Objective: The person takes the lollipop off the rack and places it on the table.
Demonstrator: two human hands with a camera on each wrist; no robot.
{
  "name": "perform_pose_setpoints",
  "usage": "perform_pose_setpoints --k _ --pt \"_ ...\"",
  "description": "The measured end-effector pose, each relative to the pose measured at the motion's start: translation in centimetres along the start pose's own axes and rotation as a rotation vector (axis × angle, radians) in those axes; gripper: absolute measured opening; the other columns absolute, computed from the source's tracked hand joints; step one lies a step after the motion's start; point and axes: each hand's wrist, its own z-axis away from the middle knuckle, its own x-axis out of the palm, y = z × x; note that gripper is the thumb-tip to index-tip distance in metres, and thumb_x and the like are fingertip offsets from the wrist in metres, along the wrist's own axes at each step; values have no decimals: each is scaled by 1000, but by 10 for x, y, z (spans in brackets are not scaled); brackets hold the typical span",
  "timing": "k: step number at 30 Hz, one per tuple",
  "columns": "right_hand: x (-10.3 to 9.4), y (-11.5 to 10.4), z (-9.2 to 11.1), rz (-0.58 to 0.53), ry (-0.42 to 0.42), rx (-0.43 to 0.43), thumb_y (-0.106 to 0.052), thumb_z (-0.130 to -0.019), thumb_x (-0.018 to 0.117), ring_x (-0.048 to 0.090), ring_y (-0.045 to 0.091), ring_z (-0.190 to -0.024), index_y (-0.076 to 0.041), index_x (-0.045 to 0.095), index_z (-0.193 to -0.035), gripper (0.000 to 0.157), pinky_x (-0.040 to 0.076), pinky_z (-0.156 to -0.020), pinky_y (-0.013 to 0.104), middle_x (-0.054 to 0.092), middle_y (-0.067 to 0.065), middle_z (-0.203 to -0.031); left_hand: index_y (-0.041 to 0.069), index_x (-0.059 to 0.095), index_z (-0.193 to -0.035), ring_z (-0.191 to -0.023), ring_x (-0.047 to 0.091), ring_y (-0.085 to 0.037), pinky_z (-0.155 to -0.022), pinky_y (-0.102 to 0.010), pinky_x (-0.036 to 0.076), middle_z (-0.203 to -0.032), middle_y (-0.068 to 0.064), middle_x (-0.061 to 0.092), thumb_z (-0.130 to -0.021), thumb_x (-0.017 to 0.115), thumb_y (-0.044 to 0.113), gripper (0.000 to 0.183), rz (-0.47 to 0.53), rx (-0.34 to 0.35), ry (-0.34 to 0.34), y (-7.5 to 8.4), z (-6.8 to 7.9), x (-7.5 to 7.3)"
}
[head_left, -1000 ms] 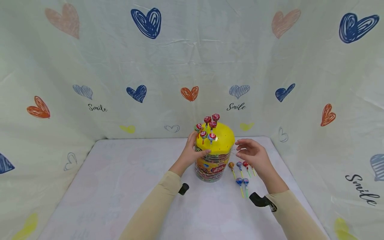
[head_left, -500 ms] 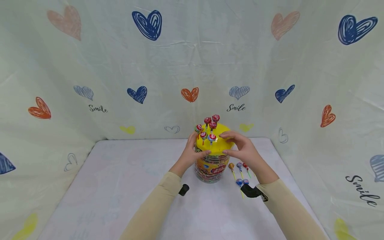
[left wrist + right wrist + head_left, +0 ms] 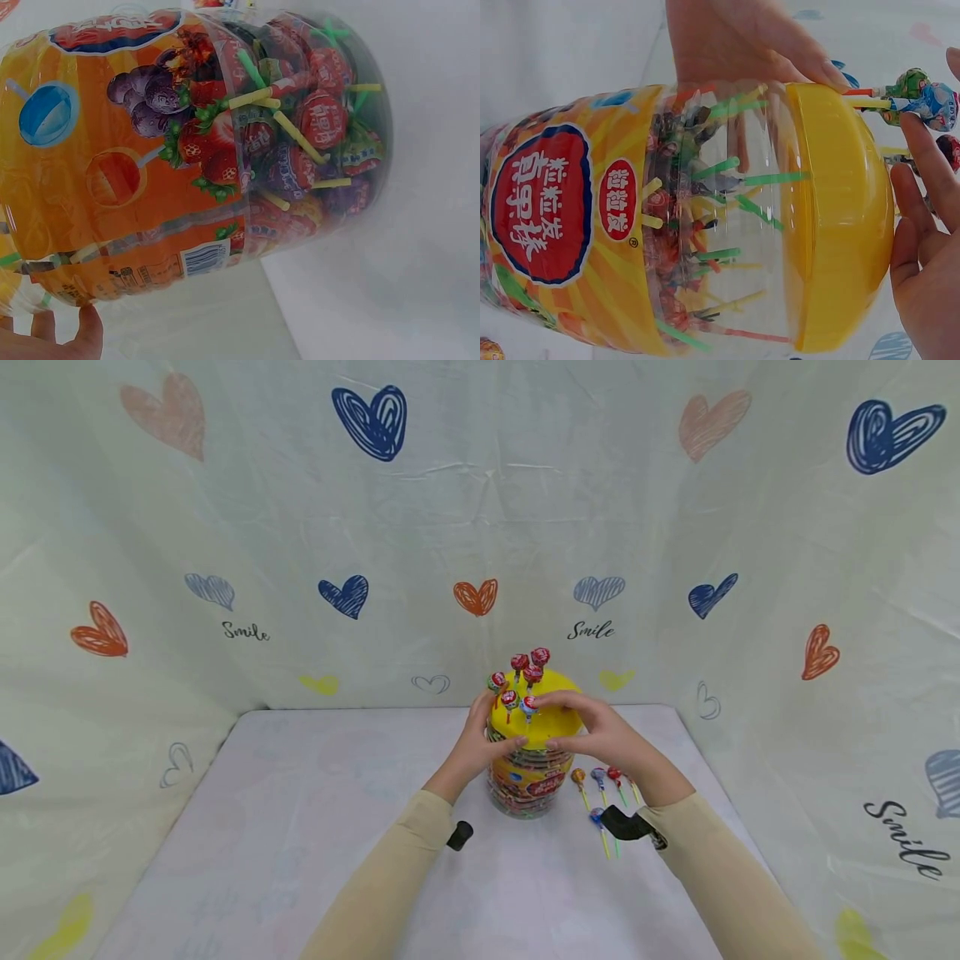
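Note:
A clear ribbed candy jar [image 3: 525,787] with an orange label and lollipops inside stands on the table under a yellow lid [image 3: 553,682]. Several lollipops stick up from the lid, one in a blue wrapper [image 3: 528,704]. My left hand [image 3: 474,745] grips the jar's upper left side, thumb in front at the lid's rim. Over the lid's right side is my right hand [image 3: 603,737], its forefinger beside the blue lollipop and its thumb lower, at the front rim. In the right wrist view, right-hand fingers [image 3: 922,139] lie along the lid top, one tip at that lollipop's stick.
To the right of the jar, several wrapped lollipops, one with an orange wrapper [image 3: 578,776], lie on the white table [image 3: 322,827]; my right wrist's camera mount overlaps the nearer ones. A white curtain [image 3: 420,527] printed with hearts hangs behind and at both sides.
My right hand has come in leftward from beside the jar to over the lid, its forefinger now by the blue lollipop. The left hand keeps its grip on the jar.

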Motion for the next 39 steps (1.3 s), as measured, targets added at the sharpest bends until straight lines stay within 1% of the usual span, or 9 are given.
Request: perform_pose_setpoints --k 4,9,15,18,23,26,32,36,39 --pt "1 1 -1 18 1 23 -5 -87 71 36 26 -134 -13 59 -132 47 35 -108 53 53 3 -135 32 24 -155 -144 18 -36 -110 -64 22 -161 -4 6 -86 75 35 86 1 7 -1 -1 0 0" --pt "2 2 0 6 11 53 -6 -87 72 37 27 -133 -13 60 -131 47 35 -108 53 53 4 -134 34 23 -154 -144 18 -35 -111 -62 21 -161 -3 6 -86 76 34 86 -3 11 -6 -2 0 1" --pt "3 1 0 -27 39 65 -6 -86 73 37 28 -131 -11 58 -132 48 34 -108 55 50 6 -137 25 22 -156 -144 19 -36 -111 -61 21 -161 -4 7 -85 76 35 90 -6 -6 -4 -2 0 2" --pt "4 1 1 -46 68 40 -2 -85 72 40 29 -126 -6 57 -132 49 34 -108 54 49 9 -137 21 20 -156 -144 19 -35 -112 -60 21 -161 -4 7 -85 76 35 91 -6 -10 -5 -2 0 2" --pt "3 0 4 -110 160 -7 5 -85 70 48 27 -120 0 55 -130 48 41 -105 39 53 7 -133 20 18 -157 -144 19 -34 -113 -59 20 -161 -4 6 -86 75 35 93 -5 -21 -5 -1 0 2" --pt "-1 1 9 -175 209 -43 6 -86 68 52 23 -119 -3 56 -129 46 44 -103 31 55 3 -130 19 17 -157 -145 18 -34 -113 -59 20 -162 -3 6 -85 75 36 94 -1 -34 -6 -1 0 2" --pt "-12 12 29 -283 215 -124 13 -88 61 56 19 -117 -6 57 -129 45 48 -98 31 57 2 -127 23 18 -157 -145 18 -32 -113 -59 20 -161 -1 7 -84 76 38 94 -5 -37 0 -1 -1 2" --pt "-18 21 45 -307 221 -101 15 -89 57 60 17 -113 -9 55 -130 48 53 -89 29 57 0 -129 26 19 -156 -145 17 -32 -113 -60 19 -161 -1 6 -83 77 40 94 0 -27 -2 -1 -2 2" --pt "-19 28 56 -305 236 -69 15 -89 56 62 16 -109 -7 53 -131 47 54 -87 29 56 -1 -129 26 20 -156 -144 18 -33 -113 -61 19 -161 -1 6 -83 77 43 94 5 -16 2 -3 -2 1"
